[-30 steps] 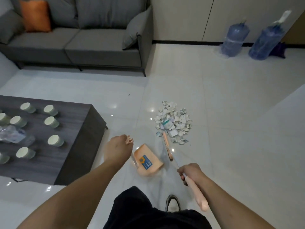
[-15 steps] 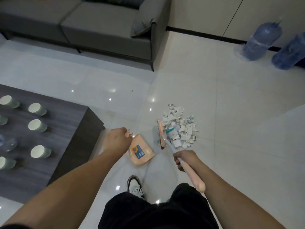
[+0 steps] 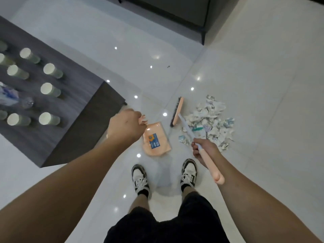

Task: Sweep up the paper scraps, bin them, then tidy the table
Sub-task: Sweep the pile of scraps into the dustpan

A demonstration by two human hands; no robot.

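A heap of torn paper scraps (image 3: 211,122) lies on the white tiled floor in front of my right foot. My right hand (image 3: 204,150) grips the pale orange handle of a broom (image 3: 208,160); its brush head (image 3: 176,112) rests on the floor just left of the heap. My left hand (image 3: 126,126) is closed on the top of the handle of an orange dustpan (image 3: 156,139), which stands on the floor left of the brush head, with a blue label on its pan.
A dark wooden coffee table (image 3: 57,109) stands to the left with several pale green paper cups (image 3: 48,89) and a crumpled plastic bag (image 3: 8,95) on it. A grey sofa's corner and leg (image 3: 203,35) are at the top. My two shoes (image 3: 140,178) stand below the dustpan.
I have stepped closer and the view has tipped down. The brush head has swung from the middle of the heap to its left side. The dustpan stays left of it.
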